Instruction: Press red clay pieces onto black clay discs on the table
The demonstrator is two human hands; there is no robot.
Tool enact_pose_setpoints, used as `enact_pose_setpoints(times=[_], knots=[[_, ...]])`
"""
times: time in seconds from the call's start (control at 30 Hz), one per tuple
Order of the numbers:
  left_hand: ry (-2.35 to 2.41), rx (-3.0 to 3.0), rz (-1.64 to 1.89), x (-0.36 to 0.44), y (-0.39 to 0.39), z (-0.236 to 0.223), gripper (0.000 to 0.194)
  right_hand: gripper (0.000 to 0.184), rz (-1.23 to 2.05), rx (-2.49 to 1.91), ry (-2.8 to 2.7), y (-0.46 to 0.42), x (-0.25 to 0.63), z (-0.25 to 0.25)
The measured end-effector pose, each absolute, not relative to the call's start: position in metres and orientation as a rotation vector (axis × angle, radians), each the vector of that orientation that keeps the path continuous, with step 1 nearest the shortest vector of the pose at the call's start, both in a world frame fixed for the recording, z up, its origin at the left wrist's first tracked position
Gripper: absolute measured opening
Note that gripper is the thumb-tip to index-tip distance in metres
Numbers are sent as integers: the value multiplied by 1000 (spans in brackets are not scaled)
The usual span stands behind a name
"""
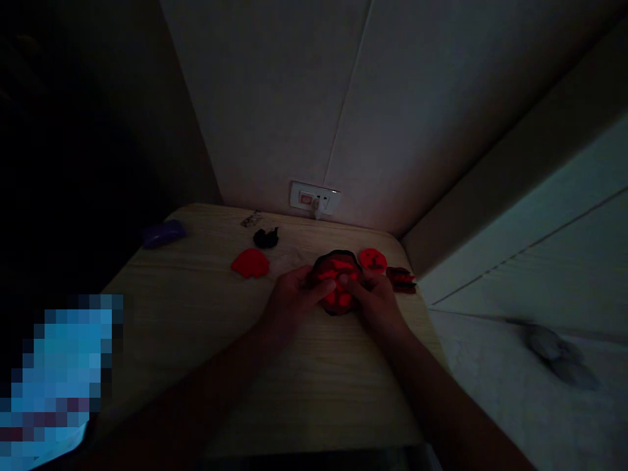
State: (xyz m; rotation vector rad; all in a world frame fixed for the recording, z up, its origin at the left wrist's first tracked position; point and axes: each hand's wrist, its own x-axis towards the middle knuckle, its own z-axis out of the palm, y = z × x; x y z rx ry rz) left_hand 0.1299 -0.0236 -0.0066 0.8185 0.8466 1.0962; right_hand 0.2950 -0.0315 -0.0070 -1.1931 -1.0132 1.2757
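Near the far side of the wooden table, my left hand (289, 299) and my right hand (377, 297) grip a rounded, flat red-and-black piece (338, 301) from both sides. Both thumbs lie on its top face, while the other fingers are mostly hidden at its edges. Bright red patches show within its dark rim; it looks like modelling clay, though the dim light leaves the material unclear. Just beyond my right hand is a round red piece (373, 260) with dark marks, beside a striped red-and-black piece (401, 280). Left of my left hand lies a flat red lump (250, 263).
Further back on the table (235, 379) are a ragged black piece (266, 237) and a purple packet (163, 233) at the left edge. A wall socket (314, 197) with a plug sits behind. A pixelated bright blue patch (63, 366) covers the lower left.
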Motion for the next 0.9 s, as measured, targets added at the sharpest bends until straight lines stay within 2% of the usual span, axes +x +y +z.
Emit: enact_pose_setpoints(times=[0.17, 0.3, 0.53, 0.9], knots=[[990, 998, 1050, 128, -24, -7, 45, 34, 1263, -1161, -1140, -32, 291, -5], [936, 970, 1075, 128, -24, -8, 45, 33, 1270, -1188, -1116, -32, 294, -7], [872, 865, 1132, 129, -24, -11, 26, 26, 1301, -1119, -992, -31, 295, -6], [835, 722, 1142, 128, -25, -4, 31, 30, 1342, -1110, -979, -29, 299, -3]])
